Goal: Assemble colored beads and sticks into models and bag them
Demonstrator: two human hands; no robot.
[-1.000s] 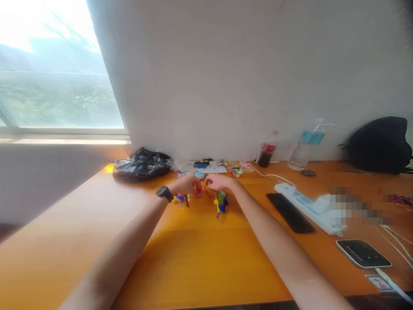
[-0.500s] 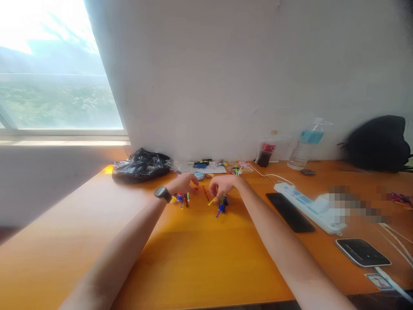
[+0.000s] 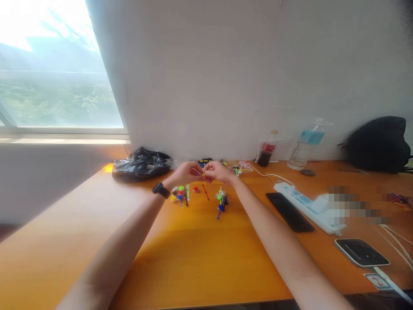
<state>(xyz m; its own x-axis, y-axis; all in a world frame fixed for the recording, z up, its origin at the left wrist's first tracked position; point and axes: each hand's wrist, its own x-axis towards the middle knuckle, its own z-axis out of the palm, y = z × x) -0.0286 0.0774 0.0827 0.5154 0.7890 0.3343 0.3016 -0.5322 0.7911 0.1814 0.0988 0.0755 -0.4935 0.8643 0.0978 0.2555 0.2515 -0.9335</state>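
Note:
My left hand [image 3: 189, 172] and my right hand [image 3: 218, 172] meet fingertip to fingertip above the table. The right fingers pinch a small yellow plastic stick [image 3: 204, 173], mostly hidden by the fingers. At the left fingertips a thin pale piece shows, too small to name. Below the left hand lies a cluster of small coloured plastic pieces [image 3: 180, 196]. A red round piece [image 3: 195, 189] and a red stick [image 3: 205, 192] lie between the hands' shadows. Under the right hand is a second cluster with a blue stick [image 3: 220, 211] and a green piece.
A black plastic bag [image 3: 140, 165] sits at the back left. Bags of more coloured pieces [image 3: 238, 168] lie along the wall. To the right are a dark phone-like slab [image 3: 289, 212], a white power strip [image 3: 300, 200], a water bottle [image 3: 303, 148] and a cola bottle [image 3: 266, 156].
Both hands have risen and come together. The yellow stick has been lifted from the right cluster in my right hand. My left hand has left the pieces beneath it.

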